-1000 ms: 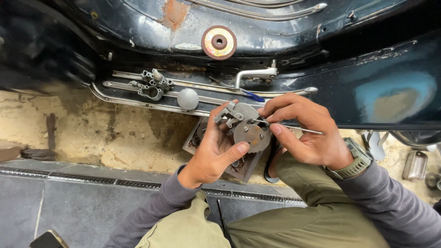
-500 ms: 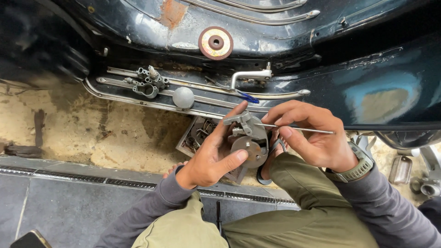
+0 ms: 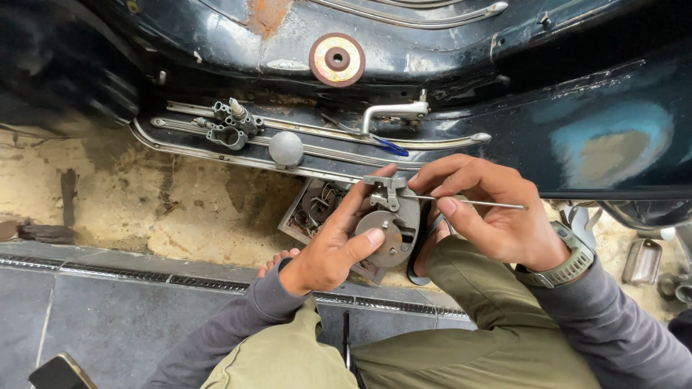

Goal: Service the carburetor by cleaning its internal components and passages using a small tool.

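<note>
My left hand [image 3: 333,245] grips a round grey metal part [image 3: 389,220] with a disc face and a small bracket on top, thumb pressed on the disc. My right hand [image 3: 490,212] pinches a thin metal rod [image 3: 490,204] whose tip meets the part's bracket; its other end sticks out to the right. A watch sits on my right wrist. Both hands hover over my lap, just in front of a dark vehicle body [image 3: 432,43].
On the vehicle's footboard [image 3: 180,137] lie a small carburettor-like piece [image 3: 231,126], a grey ball [image 3: 286,148], a bent metal lever [image 3: 393,112] and a blue pen [image 3: 389,146]. A box of small parts [image 3: 317,205] sits under my hands. A phone [image 3: 61,371] lies bottom left.
The view has shifted slightly. My left thumb has moved onto the disc face, and my hands with the part and rod sit a little lower in view.
</note>
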